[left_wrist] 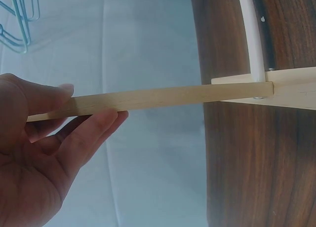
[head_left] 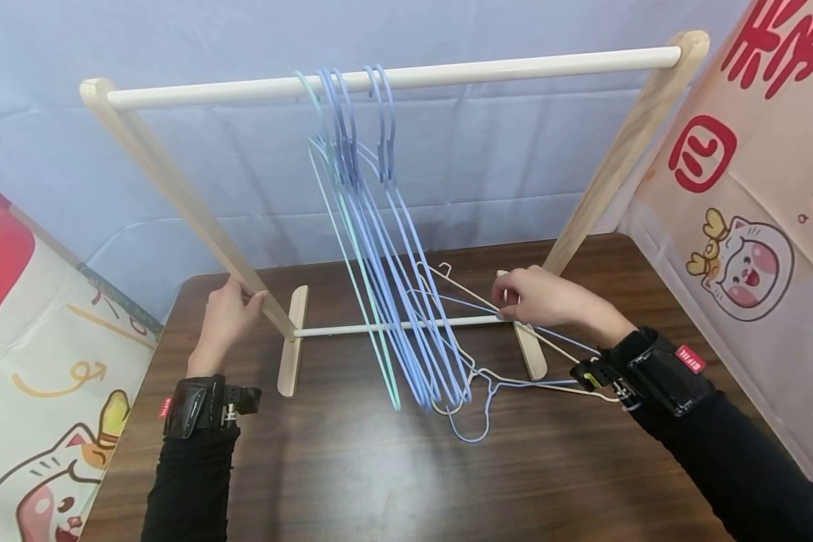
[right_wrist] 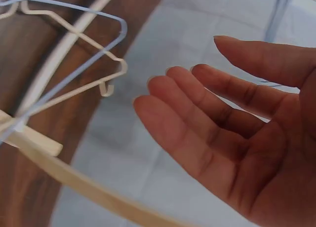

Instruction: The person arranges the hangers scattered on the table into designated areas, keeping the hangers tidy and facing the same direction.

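My left hand (head_left: pixel 225 324) pinches the left wooden post (head_left: pixel 190 199) of a small clothes rack; in the left wrist view, thumb and fingers lie on opposite sides of the post (left_wrist: pixel 163 96). My right hand (head_left: pixel 549 297) hovers by the foot of the right post (head_left: pixel 616 162). Its fingers are relaxed and nothing is between them, as the right wrist view shows. On the white top rail (head_left: pixel 528 68) hang a mint green hanger (head_left: pixel 395 399) and several blue hangers (head_left: pixel 391 120). A cream hanger (head_left: pixel 447 272) and a blue hanger (head_left: pixel 470 440) lie tangled below, near the right hand.
A white lower bar (head_left: pixel 339 330) joins the rack's wooden feet, the left foot (head_left: pixel 288 369) and right foot (head_left: pixel 531 354). The rack stands on a brown wooden table (head_left: pixel 352 474). Pale blue cloth (head_left: pixel 230 30) hangs behind it, with printed cloth panels (head_left: pixel 711 263) at both sides.
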The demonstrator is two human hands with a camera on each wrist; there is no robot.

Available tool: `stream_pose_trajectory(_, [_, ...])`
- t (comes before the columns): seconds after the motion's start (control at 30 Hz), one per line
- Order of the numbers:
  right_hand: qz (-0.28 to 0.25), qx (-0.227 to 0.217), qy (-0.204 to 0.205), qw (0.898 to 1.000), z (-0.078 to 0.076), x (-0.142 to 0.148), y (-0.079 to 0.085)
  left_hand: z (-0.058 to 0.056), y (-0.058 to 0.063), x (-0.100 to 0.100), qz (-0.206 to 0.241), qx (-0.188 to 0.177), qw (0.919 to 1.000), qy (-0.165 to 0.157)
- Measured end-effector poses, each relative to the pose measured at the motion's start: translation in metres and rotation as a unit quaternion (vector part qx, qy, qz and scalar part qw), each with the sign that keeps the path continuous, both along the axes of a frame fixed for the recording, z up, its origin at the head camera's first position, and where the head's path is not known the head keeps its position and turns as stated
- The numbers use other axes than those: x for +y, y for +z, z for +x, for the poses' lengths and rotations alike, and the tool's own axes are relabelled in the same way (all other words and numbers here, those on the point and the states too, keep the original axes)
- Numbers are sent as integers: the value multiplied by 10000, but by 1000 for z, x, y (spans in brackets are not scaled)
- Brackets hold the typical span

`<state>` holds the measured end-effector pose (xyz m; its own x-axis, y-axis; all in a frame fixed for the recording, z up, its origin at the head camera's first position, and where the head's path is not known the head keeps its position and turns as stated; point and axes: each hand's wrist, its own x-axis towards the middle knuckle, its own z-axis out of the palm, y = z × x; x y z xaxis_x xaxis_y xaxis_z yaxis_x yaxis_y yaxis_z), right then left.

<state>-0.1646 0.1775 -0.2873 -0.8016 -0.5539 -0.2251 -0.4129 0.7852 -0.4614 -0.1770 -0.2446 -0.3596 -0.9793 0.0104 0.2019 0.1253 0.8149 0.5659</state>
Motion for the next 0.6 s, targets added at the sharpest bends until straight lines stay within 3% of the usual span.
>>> stream_pose_trajectory(0.33, [14, -307, 61, 9995, 9, 17, -53, 0, 0, -1, 55, 20, 10000, -43])
stream_pose_trajectory(0.6, [-36, -493, 44, 9988, 12, 28, -86, -1, -2, -2, -24, 141, 9999, -50])
